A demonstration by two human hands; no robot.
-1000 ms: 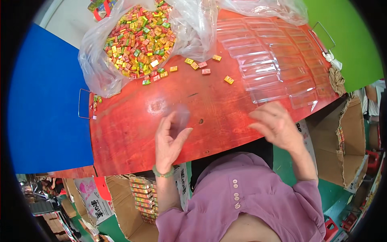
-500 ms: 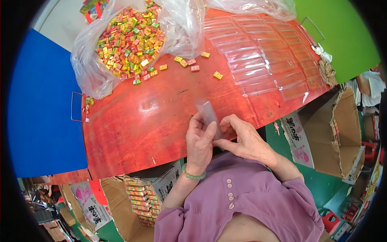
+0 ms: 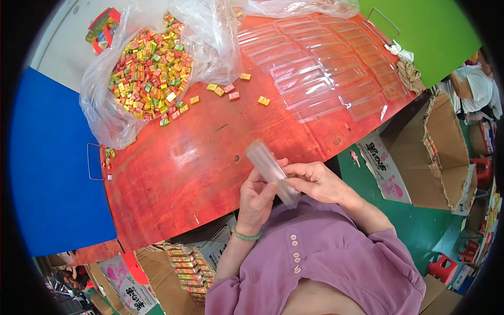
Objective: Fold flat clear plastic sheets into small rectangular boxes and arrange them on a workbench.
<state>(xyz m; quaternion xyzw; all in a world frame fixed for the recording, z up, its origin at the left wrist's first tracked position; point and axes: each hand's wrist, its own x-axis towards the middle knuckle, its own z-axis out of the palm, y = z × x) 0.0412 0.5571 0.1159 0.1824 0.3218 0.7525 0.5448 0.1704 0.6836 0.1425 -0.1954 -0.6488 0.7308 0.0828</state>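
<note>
A clear, narrow plastic box is held tilted above the table's front edge, its far end pointing up and left. My left hand grips its left side between thumb and fingers, a green bead bracelet at the wrist. With thumb and fingers pinched, my right hand holds the box's right side near its lower end. The box looks see-through with nothing coloured inside. Beyond my hands, several small wrapped candies lie loose on the red table. Rows of clear plastic trays lie at the far right.
A clear plastic bag heaped with candies stands at the far left. Blue and green boards flank the table. Open cardboard boxes stand at the right and lower left, the left one with stacked candy packs.
The plastic box has turned and shows more of its length. My right hand has moved in closer along it. The whole view has shifted slightly, so the table appears farther left.
</note>
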